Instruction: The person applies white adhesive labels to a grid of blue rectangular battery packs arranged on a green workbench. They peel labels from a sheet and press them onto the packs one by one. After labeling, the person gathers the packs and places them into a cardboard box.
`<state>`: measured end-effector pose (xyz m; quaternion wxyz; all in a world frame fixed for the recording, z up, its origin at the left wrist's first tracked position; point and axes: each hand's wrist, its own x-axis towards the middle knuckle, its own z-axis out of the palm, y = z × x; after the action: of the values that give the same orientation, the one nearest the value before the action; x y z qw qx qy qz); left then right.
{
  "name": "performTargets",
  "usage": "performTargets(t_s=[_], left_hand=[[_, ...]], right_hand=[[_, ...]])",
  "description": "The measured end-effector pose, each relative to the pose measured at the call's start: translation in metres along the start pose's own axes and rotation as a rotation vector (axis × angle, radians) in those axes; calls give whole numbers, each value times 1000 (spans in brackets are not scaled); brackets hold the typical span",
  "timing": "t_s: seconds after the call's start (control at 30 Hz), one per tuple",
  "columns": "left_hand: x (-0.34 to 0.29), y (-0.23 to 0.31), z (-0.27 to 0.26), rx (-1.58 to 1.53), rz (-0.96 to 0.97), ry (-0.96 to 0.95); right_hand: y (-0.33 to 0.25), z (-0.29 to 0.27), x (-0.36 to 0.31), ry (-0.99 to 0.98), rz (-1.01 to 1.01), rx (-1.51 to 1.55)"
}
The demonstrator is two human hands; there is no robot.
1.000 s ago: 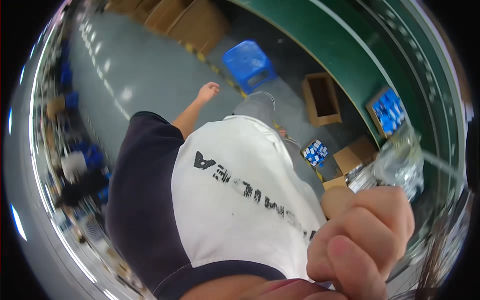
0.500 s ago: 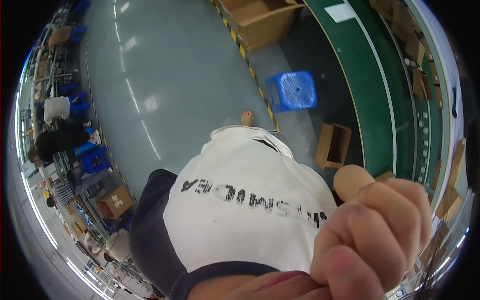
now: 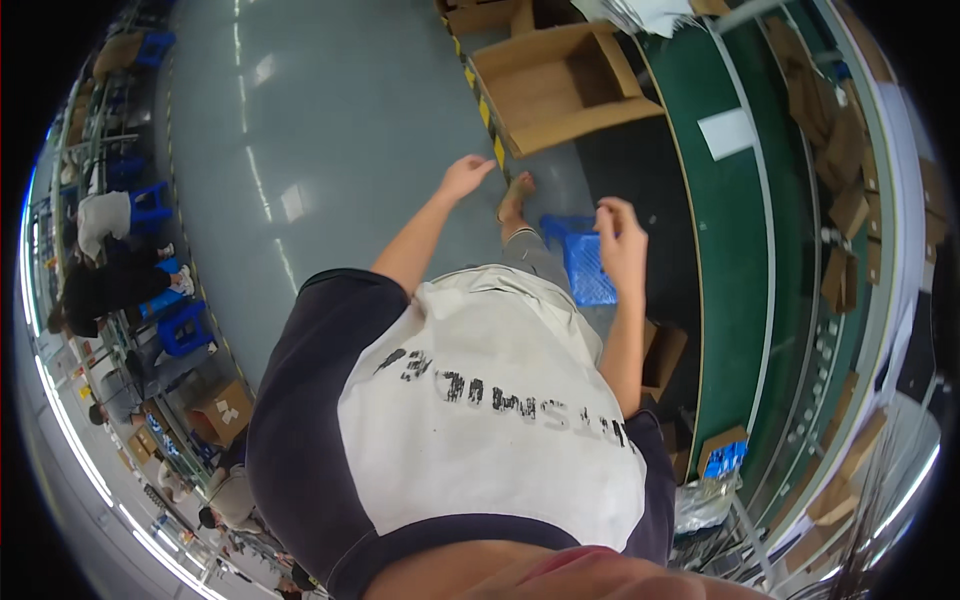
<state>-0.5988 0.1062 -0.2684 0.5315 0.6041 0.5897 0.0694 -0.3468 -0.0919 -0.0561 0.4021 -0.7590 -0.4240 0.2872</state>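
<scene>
My left hand [image 3: 467, 177] is held out over the grey floor, its fingers loosely stretched toward the right and nothing visible in them. To its right, my right hand [image 3: 621, 235] hangs above the blue plastic stool [image 3: 590, 262], hiding part of it. Its fingers are loosely bent, and I see nothing in them. Neither hand appears to touch anything. A large open cardboard box [image 3: 565, 85] stands beyond both hands.
A green work surface [image 3: 735, 250] runs along the right, with a white sheet [image 3: 727, 134] on it. A smaller cardboard box [image 3: 662, 358] stands below its edge. Yellow-black floor tape [image 3: 485, 112] borders the walkway. People [image 3: 105, 290] sit at the far-left benches.
My right hand has dropped from a closed fist close to the camera to above the stool, its fingers looser. My left hand has come into view. The large box appears nearer.
</scene>
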Motion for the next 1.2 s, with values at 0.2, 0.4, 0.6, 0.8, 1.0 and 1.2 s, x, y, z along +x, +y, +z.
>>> performTargets(t_s=[0.2,0.4,0.6,0.8,1.0,1.2], left_hand=[[96,116,-10,-284,-373,189],[169,34,-49,-272,-281,62],[137,3,-225,-363,-178,57],[185,-71,-378,-633,-413,89],[341,-115,-438,-617,-425,151],[450,-212,-435,-380,-541,182]], right_hand=[[85,125,106,54,772,489],[110,171,200,-71,654,356],[0,270,213,-178,720,403],[-62,408,287,-217,596,214],[-20,541,407,-397,547,82],[93,652,457,-995,534,8]])
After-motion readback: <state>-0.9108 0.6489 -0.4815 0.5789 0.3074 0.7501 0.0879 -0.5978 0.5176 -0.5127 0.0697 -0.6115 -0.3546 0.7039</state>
